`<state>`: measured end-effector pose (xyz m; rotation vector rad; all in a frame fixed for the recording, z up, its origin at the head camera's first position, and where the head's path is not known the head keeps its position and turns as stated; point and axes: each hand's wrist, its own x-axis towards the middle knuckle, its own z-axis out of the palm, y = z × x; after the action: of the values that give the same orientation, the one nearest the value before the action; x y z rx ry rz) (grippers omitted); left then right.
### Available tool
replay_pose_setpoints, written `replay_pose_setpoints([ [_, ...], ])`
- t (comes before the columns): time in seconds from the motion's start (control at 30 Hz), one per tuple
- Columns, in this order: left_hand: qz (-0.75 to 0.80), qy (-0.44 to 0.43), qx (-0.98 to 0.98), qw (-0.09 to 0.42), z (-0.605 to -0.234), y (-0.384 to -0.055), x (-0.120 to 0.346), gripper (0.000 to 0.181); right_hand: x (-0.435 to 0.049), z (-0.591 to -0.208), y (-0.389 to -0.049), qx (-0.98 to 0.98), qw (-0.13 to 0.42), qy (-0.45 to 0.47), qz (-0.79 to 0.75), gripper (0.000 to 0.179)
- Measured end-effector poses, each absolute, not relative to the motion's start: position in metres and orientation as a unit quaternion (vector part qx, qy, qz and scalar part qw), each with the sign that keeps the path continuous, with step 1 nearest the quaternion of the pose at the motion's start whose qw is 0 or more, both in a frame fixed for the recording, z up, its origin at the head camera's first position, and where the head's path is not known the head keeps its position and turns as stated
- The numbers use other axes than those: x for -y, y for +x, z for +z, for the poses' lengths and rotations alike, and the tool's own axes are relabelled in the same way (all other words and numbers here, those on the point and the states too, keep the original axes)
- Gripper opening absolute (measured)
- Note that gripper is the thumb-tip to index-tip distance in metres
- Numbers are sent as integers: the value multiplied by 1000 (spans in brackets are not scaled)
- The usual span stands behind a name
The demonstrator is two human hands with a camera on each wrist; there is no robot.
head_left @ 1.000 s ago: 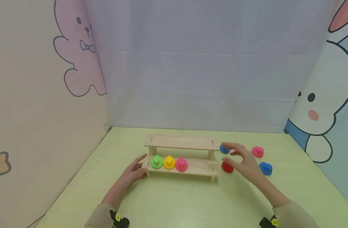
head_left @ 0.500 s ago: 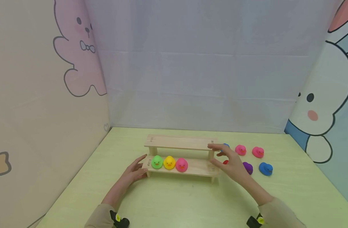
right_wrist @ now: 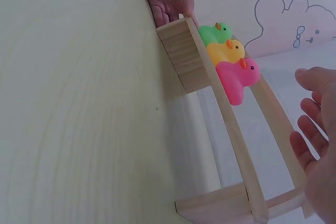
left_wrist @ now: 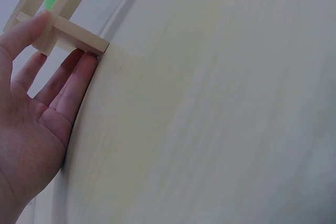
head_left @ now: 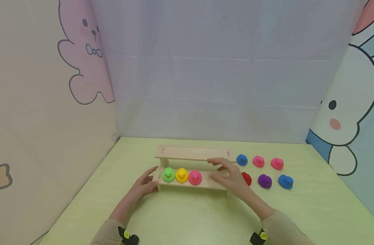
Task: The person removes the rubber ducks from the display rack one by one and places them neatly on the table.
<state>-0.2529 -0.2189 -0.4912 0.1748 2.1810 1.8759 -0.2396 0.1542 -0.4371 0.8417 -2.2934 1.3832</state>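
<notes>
A two-tier wooden shelf (head_left: 195, 152) stands mid-table. On its lower board sit a green rubber duck (head_left: 168, 174), a yellow rubber duck (head_left: 182, 175) and a pink rubber duck (head_left: 195, 177), side by side from the left end. My left hand (head_left: 144, 183) holds the shelf's left end; in the left wrist view its thumb lies on the lower board and the fingers reach the leg. To the right of the pink duck, my right hand (head_left: 231, 177) hovers over the lower board. Its thumb and fingers are spread apart with nothing between them, seen also in the right wrist view.
Right of the shelf, loose ducks lie in two rough rows: a blue duck (head_left: 242, 160) and two pink ducks behind, then a red duck (head_left: 246, 179), a purple duck (head_left: 264, 181) and another blue duck (head_left: 286, 181). The red one is partly hidden by my right hand.
My right hand has moved left from above the loose ducks to beside the pink duck on the shelf, uncovering the purple duck. Left hand and shelf stay put.
</notes>
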Motion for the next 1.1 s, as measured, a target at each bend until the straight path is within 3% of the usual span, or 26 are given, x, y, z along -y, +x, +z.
replay_pose_setpoints([
  [0.2,648,56,-749,128,-491,-251,218,72,-139,-438,-239,807,130,298,492,45],
  [1.1,647,68,-749,127,-492,-253,217,72,-115,-462,-246,837,75,265,473,40],
])
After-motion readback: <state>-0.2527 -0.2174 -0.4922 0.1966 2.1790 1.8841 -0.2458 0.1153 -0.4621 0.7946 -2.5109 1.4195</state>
